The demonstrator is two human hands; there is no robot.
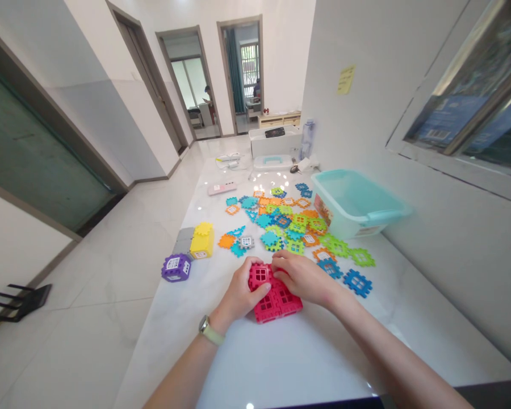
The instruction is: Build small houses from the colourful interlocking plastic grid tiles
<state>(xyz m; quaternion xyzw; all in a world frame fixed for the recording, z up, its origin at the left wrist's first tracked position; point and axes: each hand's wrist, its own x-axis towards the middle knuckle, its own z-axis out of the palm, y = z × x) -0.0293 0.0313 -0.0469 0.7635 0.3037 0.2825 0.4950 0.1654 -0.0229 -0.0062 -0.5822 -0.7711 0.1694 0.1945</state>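
A pink block structure (276, 298) made of interlocking window tiles rests on the white table (306, 352) in front of me. My left hand (238, 292) grips its left side, fingers curled over the top edge. My right hand (302, 275) presses on its upper right part, fingers closed on a tile. A watch sits on my left wrist. Just beyond lies a scatter of loose coloured tiles (281, 221) in orange, green, teal and blue.
A yellow cube (202, 240) with a grey one beside it and a purple cube (176, 267) stand at the left. A teal plastic bin (353, 201) sits by the right wall. A white box (275, 142), a bottle and a pink remote lie at the far end.
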